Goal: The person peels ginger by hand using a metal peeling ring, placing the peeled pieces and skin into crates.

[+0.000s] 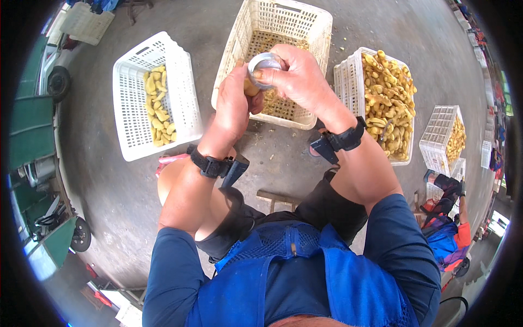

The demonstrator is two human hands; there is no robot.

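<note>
My left hand [234, 102] is closed round a piece of ginger root [250, 88], mostly hidden by the fingers. In my right hand [306, 77] I grip a round, silvery metal ring [260, 58], thumb over its near side, against or very close to the ginger. Both hands are above a white plastic crate [326, 43] strewn with small yellowish-brown peel scraps. To the left, a tilted white crate [131, 103] holds smooth, pale yellow ginger pieces [158, 115]. On the right, another white crate [348, 82] is heaped with browner ginger [388, 101].
A low wooden stool [277, 198] shows between my legs. Further right stand a smaller crate of ginger [434, 136] and a seated person [444, 240]. Green machinery with wheels [32, 131] lines the left side. One more crate [87, 24] lies at the far left.
</note>
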